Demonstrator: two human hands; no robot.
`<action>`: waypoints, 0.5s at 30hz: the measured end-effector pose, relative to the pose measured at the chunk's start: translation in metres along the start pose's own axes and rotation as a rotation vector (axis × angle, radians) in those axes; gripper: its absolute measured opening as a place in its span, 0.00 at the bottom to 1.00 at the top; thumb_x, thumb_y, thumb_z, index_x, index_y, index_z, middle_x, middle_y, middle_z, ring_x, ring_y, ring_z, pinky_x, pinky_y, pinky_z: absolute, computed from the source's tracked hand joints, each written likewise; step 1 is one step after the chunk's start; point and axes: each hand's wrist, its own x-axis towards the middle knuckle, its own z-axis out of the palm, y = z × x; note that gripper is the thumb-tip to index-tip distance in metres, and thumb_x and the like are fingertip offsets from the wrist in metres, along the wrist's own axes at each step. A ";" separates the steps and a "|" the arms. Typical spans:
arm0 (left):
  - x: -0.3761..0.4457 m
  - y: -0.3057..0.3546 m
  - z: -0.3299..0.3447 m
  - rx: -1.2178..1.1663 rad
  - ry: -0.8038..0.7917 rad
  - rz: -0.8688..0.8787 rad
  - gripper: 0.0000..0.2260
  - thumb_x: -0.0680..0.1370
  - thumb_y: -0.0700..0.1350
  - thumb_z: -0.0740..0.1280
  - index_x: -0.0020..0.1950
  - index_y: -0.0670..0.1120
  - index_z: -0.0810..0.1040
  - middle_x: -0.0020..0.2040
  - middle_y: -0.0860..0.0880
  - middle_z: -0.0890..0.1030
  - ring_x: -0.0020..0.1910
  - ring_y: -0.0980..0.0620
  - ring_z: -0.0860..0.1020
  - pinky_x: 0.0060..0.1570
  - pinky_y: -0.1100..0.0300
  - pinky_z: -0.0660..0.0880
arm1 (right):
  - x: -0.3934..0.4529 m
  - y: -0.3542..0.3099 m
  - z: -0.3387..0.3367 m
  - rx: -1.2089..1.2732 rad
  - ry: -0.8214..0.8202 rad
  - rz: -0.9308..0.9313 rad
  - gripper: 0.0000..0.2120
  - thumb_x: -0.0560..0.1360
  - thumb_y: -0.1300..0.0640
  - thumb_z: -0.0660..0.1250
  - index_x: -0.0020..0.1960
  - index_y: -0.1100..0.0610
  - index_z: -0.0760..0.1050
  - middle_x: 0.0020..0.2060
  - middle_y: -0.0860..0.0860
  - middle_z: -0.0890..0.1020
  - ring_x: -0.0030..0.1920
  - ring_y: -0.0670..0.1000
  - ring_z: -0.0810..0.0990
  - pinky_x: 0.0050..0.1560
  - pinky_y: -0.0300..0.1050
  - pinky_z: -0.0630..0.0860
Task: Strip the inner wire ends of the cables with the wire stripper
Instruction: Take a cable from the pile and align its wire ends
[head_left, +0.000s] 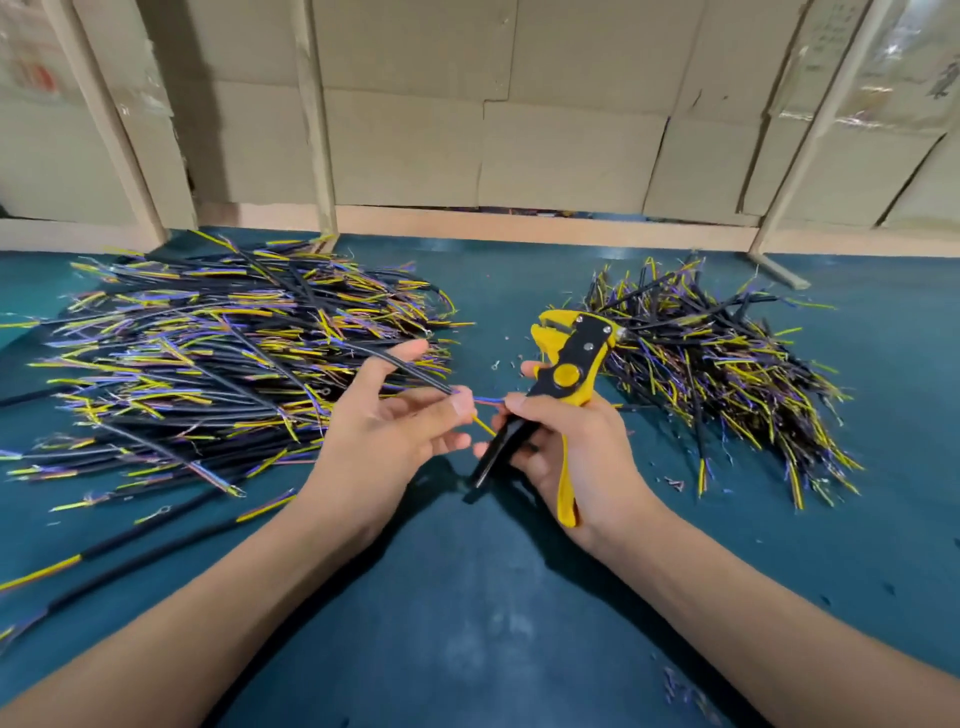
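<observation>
My left hand (387, 431) pinches a black cable (410, 370) near its end, where blue and yellow inner wires (487, 402) stick out to the right. My right hand (566, 447) grips the yellow and black wire stripper (569, 364) by its handles, jaws pointing up and away. The thumb and forefinger of my right hand also touch the tip of the blue wire. The yellow wire slants down between the two hands. The stripper's jaws are apart from the wires.
A big pile of black cables (208, 364) with yellow and blue ends lies on the teal table (467, 623) at the left. A smaller pile (717, 374) lies at the right. Small insulation scraps (501, 364) are scattered between them. Cardboard walls (467, 145) close the back.
</observation>
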 end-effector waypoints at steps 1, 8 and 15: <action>-0.003 0.002 0.000 -0.009 -0.008 0.004 0.28 0.66 0.38 0.76 0.64 0.48 0.74 0.40 0.43 0.84 0.40 0.48 0.83 0.39 0.58 0.80 | -0.002 0.000 0.001 -0.013 -0.008 0.000 0.19 0.70 0.70 0.71 0.60 0.61 0.75 0.34 0.58 0.76 0.35 0.55 0.80 0.40 0.58 0.83; -0.005 0.005 -0.002 -0.006 -0.069 0.022 0.24 0.75 0.31 0.71 0.67 0.46 0.70 0.40 0.46 0.84 0.41 0.49 0.82 0.40 0.58 0.79 | -0.009 -0.002 0.009 -0.056 0.022 -0.014 0.15 0.76 0.73 0.67 0.59 0.61 0.76 0.33 0.58 0.79 0.35 0.54 0.82 0.37 0.57 0.83; 0.003 0.001 0.002 0.098 -0.141 0.061 0.26 0.75 0.32 0.72 0.69 0.46 0.68 0.41 0.41 0.84 0.44 0.45 0.82 0.38 0.56 0.79 | -0.001 -0.002 0.009 -0.026 0.019 -0.008 0.22 0.64 0.67 0.67 0.58 0.60 0.76 0.36 0.58 0.81 0.39 0.56 0.83 0.37 0.57 0.83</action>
